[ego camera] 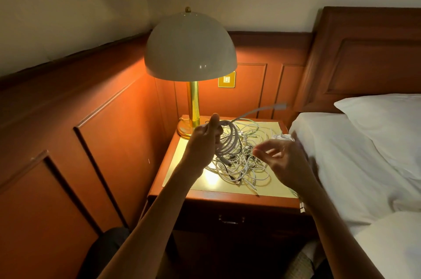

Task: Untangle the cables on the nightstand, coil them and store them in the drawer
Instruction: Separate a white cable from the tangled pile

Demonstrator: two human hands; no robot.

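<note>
A domed lamp (190, 46) is glowing at the far left corner of the counter (227, 197). The left hand (205, 142) is gripping a coiled grey cable (230, 139) above the counter, with the cable's free end sticking up toward the right. Beneath it, a tangle of white cables (241, 169) is lying on the counter. The right hand (284, 160) is hovering over the tangle's right side, with its fingers loosely curled and holding nothing. The drawer (231, 219) below is sitting closed, and the bed (353, 153) is lying at the right.

The coil (229, 139) you grip is pale grey; under it the cables (241, 167) are white with some black, on a gold-topped, reddish-brown nightstand (227, 196); the lamp (191, 46) behind is cream.
</note>
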